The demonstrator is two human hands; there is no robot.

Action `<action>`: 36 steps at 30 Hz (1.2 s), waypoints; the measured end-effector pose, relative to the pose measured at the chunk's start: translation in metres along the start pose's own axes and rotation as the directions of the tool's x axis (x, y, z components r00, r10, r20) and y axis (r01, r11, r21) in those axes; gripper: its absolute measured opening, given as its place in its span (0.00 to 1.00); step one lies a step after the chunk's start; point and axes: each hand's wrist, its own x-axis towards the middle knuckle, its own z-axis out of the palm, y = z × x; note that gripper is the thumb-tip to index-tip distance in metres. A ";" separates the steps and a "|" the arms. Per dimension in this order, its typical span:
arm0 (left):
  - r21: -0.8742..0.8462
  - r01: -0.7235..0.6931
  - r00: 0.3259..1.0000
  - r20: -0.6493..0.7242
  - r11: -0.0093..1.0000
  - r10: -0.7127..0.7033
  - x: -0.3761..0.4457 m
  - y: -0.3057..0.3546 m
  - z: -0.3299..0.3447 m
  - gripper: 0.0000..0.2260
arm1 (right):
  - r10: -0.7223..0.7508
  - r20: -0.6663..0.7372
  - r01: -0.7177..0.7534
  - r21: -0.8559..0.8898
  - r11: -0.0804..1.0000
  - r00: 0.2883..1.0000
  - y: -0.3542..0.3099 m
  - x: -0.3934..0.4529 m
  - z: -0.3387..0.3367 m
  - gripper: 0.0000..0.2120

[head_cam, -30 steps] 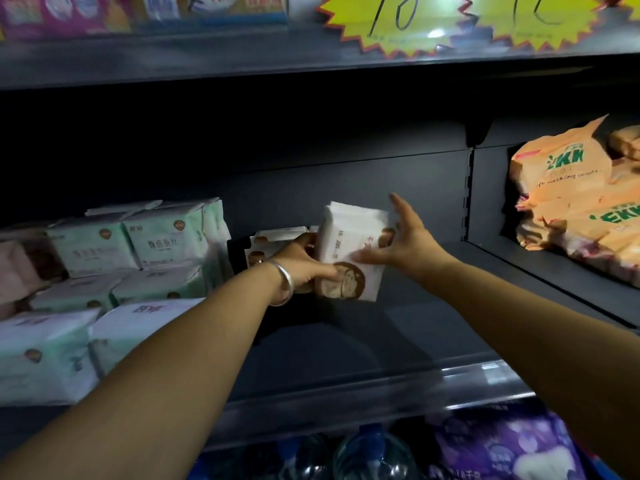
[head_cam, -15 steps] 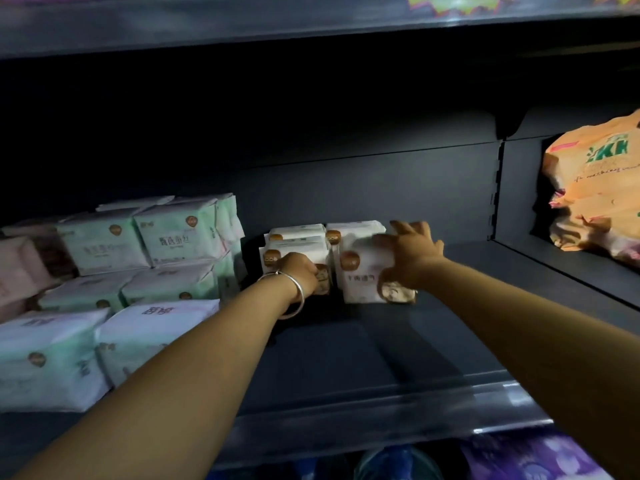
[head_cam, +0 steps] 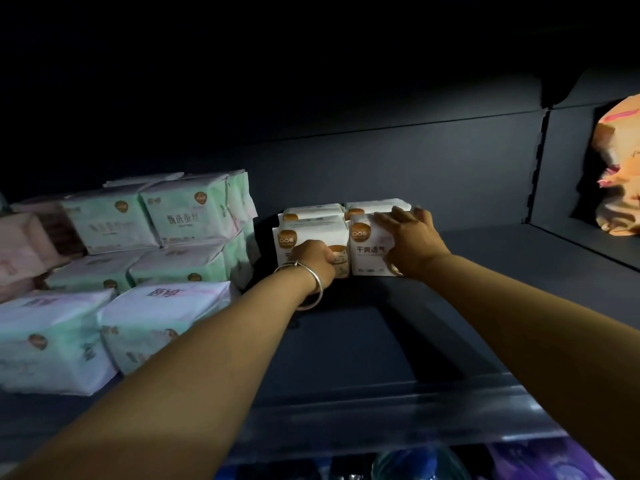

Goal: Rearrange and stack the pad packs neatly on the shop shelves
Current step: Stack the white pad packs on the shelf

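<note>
While right hand [head_cam: 410, 242] lies flat-fingered on the right white pack [head_cam: 369, 249] (upright, mid-shelf [head_cam: 346, 341]), left hand [head_cam: 313, 259] curls against its touching left white pack [head_cam: 301, 237]; both packs dead ahead

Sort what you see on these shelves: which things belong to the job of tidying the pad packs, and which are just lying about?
Belonging to the job:
white pad packs
green pad packs
pink pad packs
left hand and right hand, both on the white packs
shelf

Just lying about:
orange bags in the next bay
purple pack and bottle below
</note>
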 end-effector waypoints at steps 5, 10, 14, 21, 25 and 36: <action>0.032 0.005 1.000 0.015 0.999 -0.005 -0.023 0.009 -0.011 0.11 | -0.034 -0.061 0.028 -0.092 0.995 0.998 -0.010 -0.034 -0.013 0.38; 0.110 -0.076 0.997 0.004 0.991 0.076 -0.080 0.015 -0.029 0.13 | -0.157 -0.059 0.152 -0.079 0.985 0.986 -0.025 -0.098 -0.040 0.27; 0.122 -0.160 0.987 0.005 0.979 0.161 -0.136 0.017 -0.034 0.15 | -0.215 -0.118 0.206 -0.084 0.975 0.969 -0.038 -0.160 -0.050 0.22; 0.179 -0.299 0.943 -0.093 0.937 0.319 -0.247 -0.012 0.004 0.13 | -0.269 -0.299 0.300 0.063 0.952 0.916 -0.049 -0.277 -0.010 0.18; 0.222 -0.204 0.978 0.090 0.953 0.189 -0.312 -0.053 0.068 0.15 | -0.315 -0.233 0.332 0.037 0.943 0.920 -0.046 -0.346 0.053 0.16; 0.380 -0.146 0.731 0.664 0.913 -0.159 -0.429 -0.148 0.236 0.30 | -0.276 0.657 0.341 0.030 0.939 0.701 -0.025 -0.472 0.198 0.27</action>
